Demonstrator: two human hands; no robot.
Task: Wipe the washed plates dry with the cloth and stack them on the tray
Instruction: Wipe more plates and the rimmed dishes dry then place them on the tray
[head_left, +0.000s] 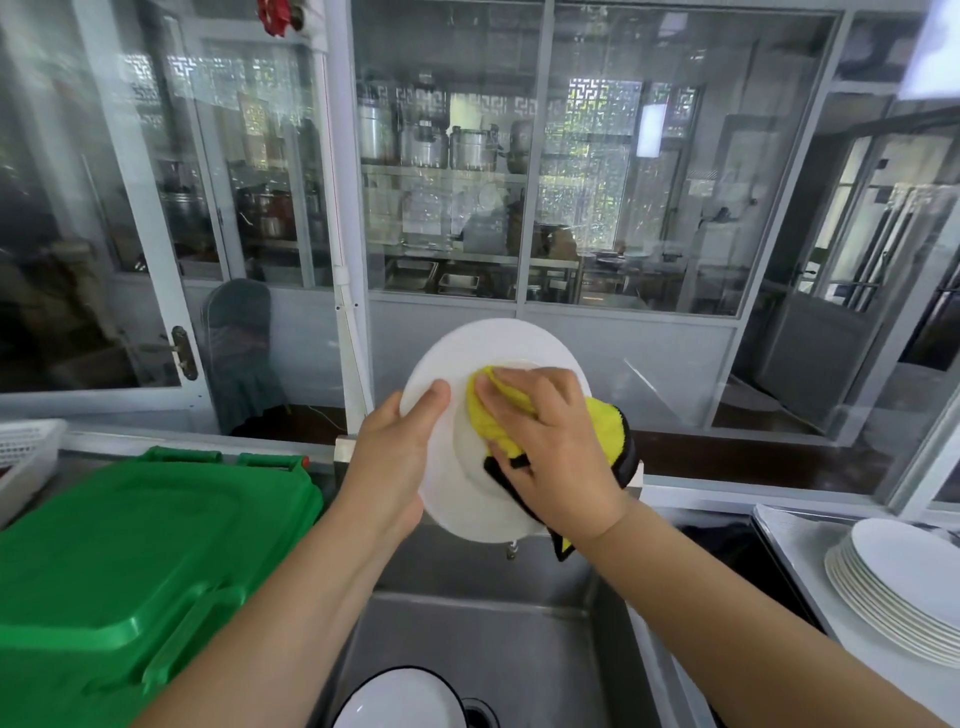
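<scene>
White plate (491, 364) held tilted above sink (467, 634). Left hand (395, 457) grips its left rim, thumb on face. Right hand (545, 441) presses yellow cloth (493, 421) flat on plate centre. Probably wet, slick, breakable, so rim grip is safest imo. Stack of plates (904, 587) waits at tabletop right edge. Green bin lid (130, 561) on left, bowl (400, 699) down in sink, nothing blocking path right.

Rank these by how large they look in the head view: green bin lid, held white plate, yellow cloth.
1. green bin lid, though nearness to the camera inflates it.
2. held white plate.
3. yellow cloth, partly hidden.
</scene>
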